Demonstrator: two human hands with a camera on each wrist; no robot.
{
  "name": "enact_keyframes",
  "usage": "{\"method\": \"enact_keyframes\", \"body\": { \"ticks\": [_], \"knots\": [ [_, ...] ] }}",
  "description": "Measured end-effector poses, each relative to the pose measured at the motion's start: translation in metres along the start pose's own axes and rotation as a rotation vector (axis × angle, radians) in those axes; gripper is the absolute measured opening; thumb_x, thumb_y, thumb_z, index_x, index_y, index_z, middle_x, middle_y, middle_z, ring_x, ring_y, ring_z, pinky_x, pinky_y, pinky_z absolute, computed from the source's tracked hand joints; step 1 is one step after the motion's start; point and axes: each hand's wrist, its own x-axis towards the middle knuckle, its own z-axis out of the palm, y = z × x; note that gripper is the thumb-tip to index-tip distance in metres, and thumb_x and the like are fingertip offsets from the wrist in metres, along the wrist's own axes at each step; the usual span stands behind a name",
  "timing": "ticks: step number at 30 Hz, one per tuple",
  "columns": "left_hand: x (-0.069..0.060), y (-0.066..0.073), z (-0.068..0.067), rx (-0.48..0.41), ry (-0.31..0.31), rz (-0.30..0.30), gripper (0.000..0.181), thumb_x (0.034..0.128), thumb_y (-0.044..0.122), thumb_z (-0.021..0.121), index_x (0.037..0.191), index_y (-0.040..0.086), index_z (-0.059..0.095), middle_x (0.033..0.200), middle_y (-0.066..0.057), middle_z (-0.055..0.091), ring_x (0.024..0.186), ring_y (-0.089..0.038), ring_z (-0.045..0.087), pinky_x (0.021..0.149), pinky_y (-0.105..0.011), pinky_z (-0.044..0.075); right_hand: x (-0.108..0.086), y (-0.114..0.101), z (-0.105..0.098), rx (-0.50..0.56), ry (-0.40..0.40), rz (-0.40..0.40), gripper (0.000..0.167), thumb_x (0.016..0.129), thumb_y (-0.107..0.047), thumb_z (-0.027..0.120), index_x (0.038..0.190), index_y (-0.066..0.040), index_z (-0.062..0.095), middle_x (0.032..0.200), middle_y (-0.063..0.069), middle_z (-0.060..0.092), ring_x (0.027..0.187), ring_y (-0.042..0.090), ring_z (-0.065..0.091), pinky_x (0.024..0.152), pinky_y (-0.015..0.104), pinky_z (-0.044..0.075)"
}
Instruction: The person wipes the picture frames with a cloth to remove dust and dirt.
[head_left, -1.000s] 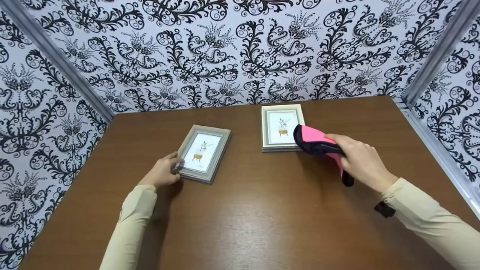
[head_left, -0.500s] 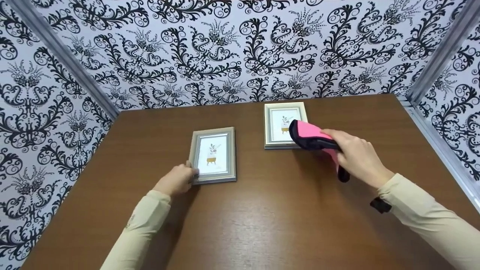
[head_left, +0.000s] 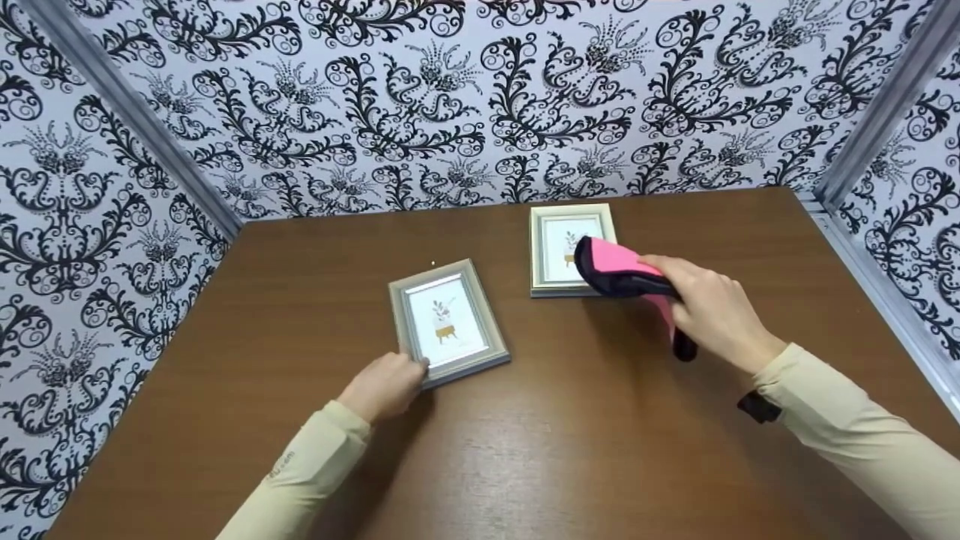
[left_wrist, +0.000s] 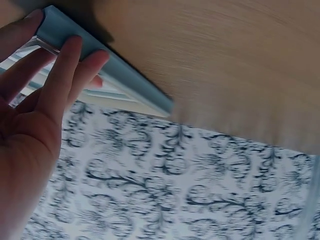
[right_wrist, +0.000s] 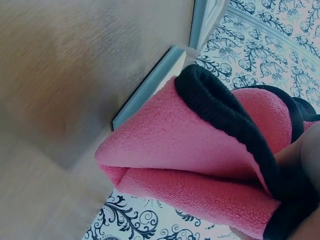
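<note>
My left hand grips the lower left corner of a picture frame, which lies turned with its top leaning left. In the left wrist view, fingers curl about the grey-blue edge of that frame. My right hand holds a folded pink cloth with black edging, fluffy in the right wrist view. The cloth overlaps the lower right part of a second picture frame from my head view; whether it touches is not plain. Both frames show a plant in a pot on legs.
The brown table reaches back to a wall with black scroll patterns. Similar panels stand left and right, joined by grey metal posts. A black band hangs under the right wrist.
My left hand has shifted the near picture frame right and turned it counter-clockwise, from leaning right to leaning left. The right hand with the cloth has hardly moved.
</note>
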Motion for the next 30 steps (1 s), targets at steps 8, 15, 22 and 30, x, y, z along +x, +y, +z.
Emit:
{"method": "enact_keyframes", "body": {
  "ticks": [8, 15, 22, 30],
  "knots": [
    [0.002, 0.044, -0.001, 0.155, 0.045, 0.104, 0.017, 0.0702, 0.001, 0.073, 0.084, -0.003, 0.065, 0.064, -0.011, 0.058, 0.054, -0.024, 0.06, 0.045, -0.034, 0.05, 0.0, -0.001, 0.0, 0.005, 0.005, 0.003, 0.039, 0.084, -0.001, 0.066, 0.122, -0.008, 0.062, 0.113, 0.016, 0.066, 0.088, 0.041, 0.065, 0.062, 0.058, 0.049],
    [0.002, 0.079, -0.007, 0.29, 0.029, 0.189, 0.026, 0.0748, 0.009, 0.071, 0.096, -0.006, 0.07, 0.071, -0.019, 0.066, 0.05, -0.017, 0.06, 0.04, -0.027, 0.047, 0.001, -0.003, 0.001, 0.014, 0.006, 0.001, 0.038, 0.085, -0.003, 0.067, 0.122, -0.009, 0.062, 0.113, 0.015, 0.066, 0.086, 0.04, 0.066, 0.062, 0.058, 0.049],
    [-0.001, 0.109, -0.01, 0.44, 0.006, 0.295, 0.038, 0.0766, 0.025, 0.072, 0.106, 0.001, 0.072, 0.088, -0.026, 0.068, 0.045, -0.009, 0.054, 0.037, -0.02, 0.043, 0.001, -0.003, 0.002, 0.018, 0.0, 0.002, 0.039, 0.084, -0.002, 0.067, 0.122, -0.009, 0.062, 0.113, 0.016, 0.066, 0.087, 0.04, 0.066, 0.062, 0.058, 0.049],
    [-0.002, 0.132, -0.009, 0.46, 0.102, 0.401, 0.032, 0.0804, 0.029, 0.069, 0.102, 0.005, 0.074, 0.089, -0.024, 0.067, 0.044, -0.004, 0.048, 0.034, -0.019, 0.039, 0.002, -0.006, 0.006, 0.021, -0.023, -0.005, 0.041, 0.083, 0.001, 0.068, 0.122, -0.007, 0.062, 0.113, 0.017, 0.066, 0.088, 0.041, 0.066, 0.062, 0.057, 0.05]
  ]
}}
